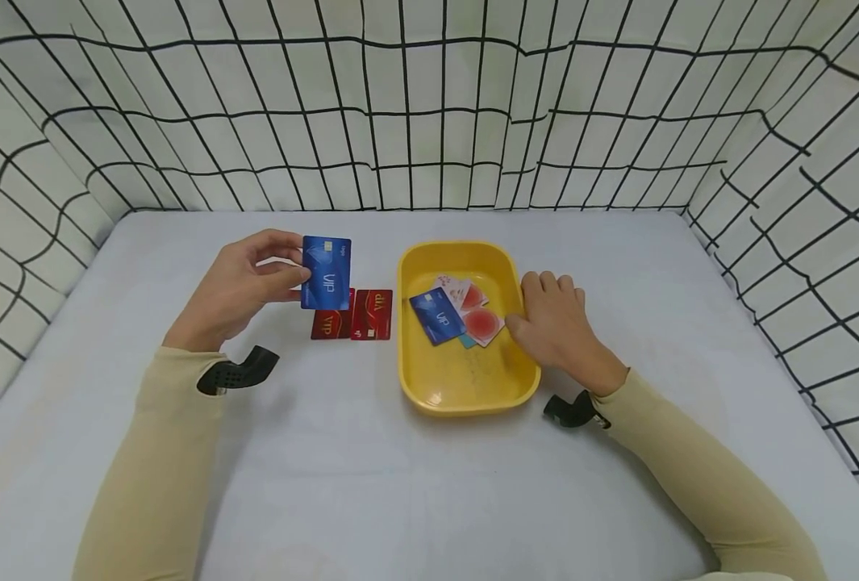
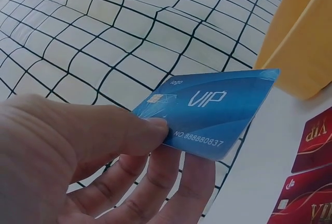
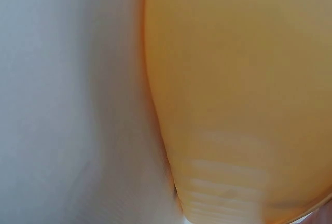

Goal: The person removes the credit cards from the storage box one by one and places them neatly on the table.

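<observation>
My left hand [image 1: 243, 278] pinches a blue VIP card [image 1: 327, 273] between thumb and fingers, held up above the table. In the left wrist view the card [image 2: 207, 112] shows its chip and number, with the thumb across its near corner. Under and beside it on the table lie two red VIP cards, one partly covered [image 1: 331, 324] and one in full sight [image 1: 373, 315]. My right hand [image 1: 556, 327] grips the right rim of a yellow tray [image 1: 465, 391], thumb on the rim. Inside the tray are another blue VIP card [image 1: 438, 315] and several pinkish cards [image 1: 483, 325].
A white cloth surface [image 1: 371, 500] spreads beneath everything. Black wire grid [image 1: 444, 113] stands along the back and both sides. The right wrist view shows mostly the tray's yellow outer wall [image 3: 233, 79] close up.
</observation>
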A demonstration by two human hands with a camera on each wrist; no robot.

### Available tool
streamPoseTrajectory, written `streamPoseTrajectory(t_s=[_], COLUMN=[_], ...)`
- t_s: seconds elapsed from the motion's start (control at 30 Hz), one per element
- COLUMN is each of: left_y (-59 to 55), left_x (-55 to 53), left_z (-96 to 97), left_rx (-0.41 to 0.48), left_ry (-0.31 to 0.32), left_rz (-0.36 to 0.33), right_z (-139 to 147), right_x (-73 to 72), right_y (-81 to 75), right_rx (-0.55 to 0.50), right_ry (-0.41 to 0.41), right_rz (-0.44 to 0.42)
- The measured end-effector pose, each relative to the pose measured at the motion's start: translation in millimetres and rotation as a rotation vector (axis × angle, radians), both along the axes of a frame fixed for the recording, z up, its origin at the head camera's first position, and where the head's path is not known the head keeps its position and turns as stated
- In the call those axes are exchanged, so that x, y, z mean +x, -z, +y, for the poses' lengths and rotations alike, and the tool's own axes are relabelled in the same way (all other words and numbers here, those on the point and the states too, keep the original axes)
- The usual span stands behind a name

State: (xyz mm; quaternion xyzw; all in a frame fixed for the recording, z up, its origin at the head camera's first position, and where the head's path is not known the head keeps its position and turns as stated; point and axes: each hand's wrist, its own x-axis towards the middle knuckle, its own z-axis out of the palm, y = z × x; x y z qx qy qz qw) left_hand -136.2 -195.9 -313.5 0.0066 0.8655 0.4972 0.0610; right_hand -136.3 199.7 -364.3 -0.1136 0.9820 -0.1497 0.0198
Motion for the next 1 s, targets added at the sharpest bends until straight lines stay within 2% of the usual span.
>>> streamPoseTrajectory(t_s=[0.17,0.33,0.77,1.0], left_y=[4.5,12.4,35.5,46.9], left_x=[-2.3,-5.9,-14.3,-15.0], left_z=[-9.5,-18.4,-44.0,-52.6], left_rx=[0.013,0.013,0.017,-0.07], left_ry=[-0.018,-0.041,-0.04,-0.053], left_rz=[-0.002,-0.039,-0.116,-0.177], right_z=[0,1,0,-1], right_x=[0.2,0.5,0.4,-0.4], right_y=[-1.4,-1.4,-2.0,-1.8], right_rx=[0.003,0.001,-0.004,-0.002], right_ry=[0.0,0.004,0.0,0.002], right_rz=[0.003,0.007,-0.003,-0.012])
